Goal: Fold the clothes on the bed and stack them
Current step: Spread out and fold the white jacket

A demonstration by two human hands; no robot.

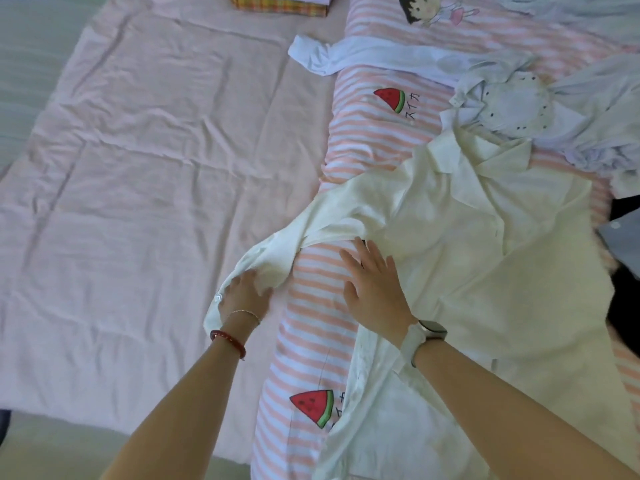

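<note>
A cream collared shirt (485, 258) lies spread front-up across the striped quilt (311, 327), its collar toward the far side. Its left sleeve (277, 258) trails off the quilt onto the pink sheet. My left hand (242, 292) grips the end of that sleeve, with cloth bunched around the fingers. My right hand (374, 285) lies flat with straight, spread fingers at the shirt's left side edge, partly on the quilt. A folded stack (280, 3) of checked and pale clothes sits at the far edge of the sheet.
A pale pink sheet (138, 168) covers the left half of the bed. Loose white and light-blue garments (519, 95) lie heaped at the far right, one white piece (332, 55) stretched leftward. Dark clothing (623, 244) shows at the right edge.
</note>
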